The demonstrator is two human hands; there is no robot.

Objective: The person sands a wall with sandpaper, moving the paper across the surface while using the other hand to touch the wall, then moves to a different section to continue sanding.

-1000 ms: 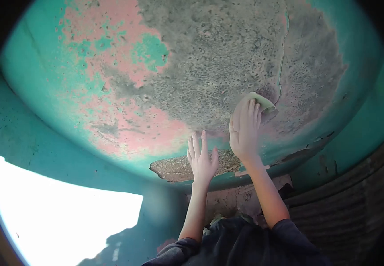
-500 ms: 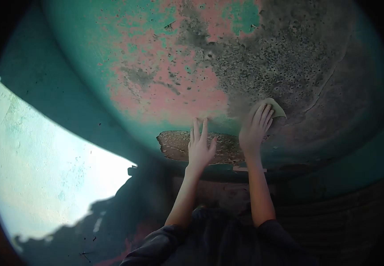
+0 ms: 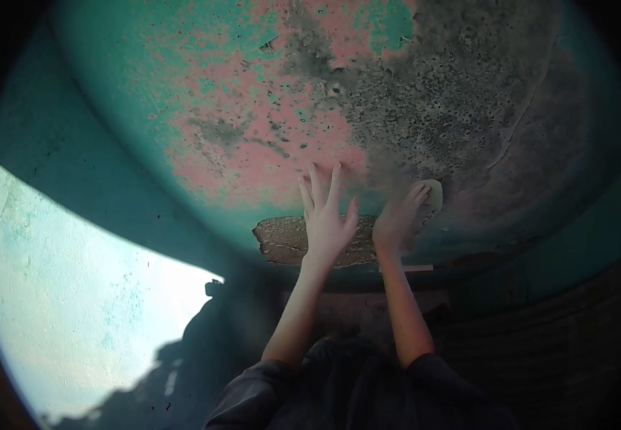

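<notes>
A worn curved panel (image 3: 253, 168) fills the upper view, mottled in green, pink and dark grey, with pits in the grey part. My left hand (image 3: 328, 226) rests on it with fingers spread, holding nothing. Its fingertips touch the lower pink area, and its palm lies over a ragged brown patch (image 3: 282, 240) where the coating is gone. Just to the right, my right hand (image 3: 394, 222) presses a pale greenish piece of sandpaper (image 3: 435, 195) against the panel, below the pitted grey area. That hand is partly smeared by motion, and much of the sheet is hidden beneath it.
A small pale strip (image 3: 418, 268) sits at the panel's lower edge, below my right hand. On the left, a sunlit surface (image 3: 74, 294) shows a dark shadow along its lower side. Dark ribbed material (image 3: 540, 337) lies at lower right.
My right hand has moved down and a little left with the sandpaper. My left hand has slid slightly up and its fingers are spread wider. The view has shifted a little.
</notes>
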